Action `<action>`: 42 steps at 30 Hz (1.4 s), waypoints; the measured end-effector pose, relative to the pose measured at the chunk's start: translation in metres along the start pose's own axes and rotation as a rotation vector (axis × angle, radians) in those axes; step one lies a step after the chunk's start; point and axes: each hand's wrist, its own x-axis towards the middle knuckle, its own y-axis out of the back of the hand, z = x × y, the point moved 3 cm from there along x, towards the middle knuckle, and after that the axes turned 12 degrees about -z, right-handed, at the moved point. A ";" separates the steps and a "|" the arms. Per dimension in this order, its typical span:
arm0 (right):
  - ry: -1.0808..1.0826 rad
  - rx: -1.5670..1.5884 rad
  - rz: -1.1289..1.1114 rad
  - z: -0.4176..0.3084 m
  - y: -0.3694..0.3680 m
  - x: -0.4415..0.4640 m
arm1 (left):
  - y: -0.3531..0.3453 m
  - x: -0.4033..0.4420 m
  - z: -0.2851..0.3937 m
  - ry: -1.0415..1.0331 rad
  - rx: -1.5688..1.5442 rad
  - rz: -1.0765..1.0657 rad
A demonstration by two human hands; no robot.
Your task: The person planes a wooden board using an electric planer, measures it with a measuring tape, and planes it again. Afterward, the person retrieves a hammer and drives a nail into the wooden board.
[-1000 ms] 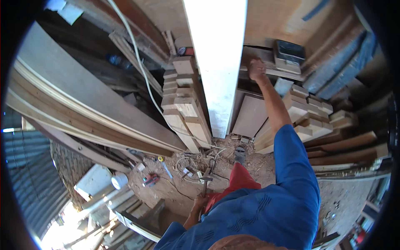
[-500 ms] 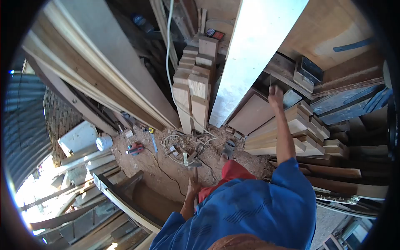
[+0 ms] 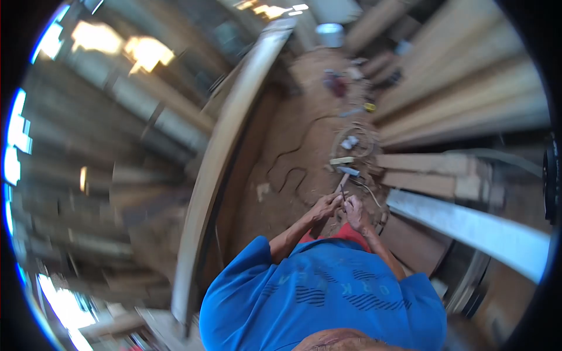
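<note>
In front of my body, my left hand [image 3: 328, 206] is closed around the wooden handle of a hammer [image 3: 349, 171], whose metal head points away from me. Right beside it, almost touching, my right hand [image 3: 356, 212] is closed too. A thin dark piece seems to stick up from its fingers, too blurred to name. Past the hammer head, a short pale wood piece [image 3: 342, 160] lies on the dusty floor near a coil of cable [image 3: 358, 140].
A long curved timber piece [image 3: 231, 152] stands on my left. To the right are a white board [image 3: 468, 228] and stacked wood blocks [image 3: 433, 172]. Farther off are a yellow tape measure [image 3: 369, 107], a blurred red tool [image 3: 335, 83] and a white bucket [image 3: 331, 36].
My right hand has come down from the shelf on the right to beside my left hand. The view has swung left, and the hammer is raised closer to my right hand.
</note>
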 end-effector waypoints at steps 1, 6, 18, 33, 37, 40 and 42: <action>0.021 -0.024 -0.090 -0.019 -0.029 0.006 | 0.011 -0.027 -0.009 -0.054 -0.098 0.081; 0.219 -0.162 -0.420 -0.088 -0.170 0.027 | 0.075 -0.171 -0.062 -0.208 -0.341 0.429; -0.130 0.230 -1.512 -0.231 -0.460 -0.010 | 0.145 -0.449 -0.181 -0.302 -0.281 1.560; 0.112 -0.437 -1.813 -0.291 -0.743 -0.056 | 0.102 -0.667 -0.349 -1.152 -1.196 2.170; 0.256 -0.703 -1.845 -0.328 -0.834 -0.053 | 0.072 -0.740 -0.427 -0.796 -1.174 2.405; 0.847 -0.680 -1.887 -0.304 -0.913 -0.037 | 0.059 -0.790 -0.466 -0.030 -1.101 2.581; 0.771 -0.887 -1.976 -0.308 -0.944 -0.043 | 0.052 -0.834 -0.475 0.578 -0.953 2.541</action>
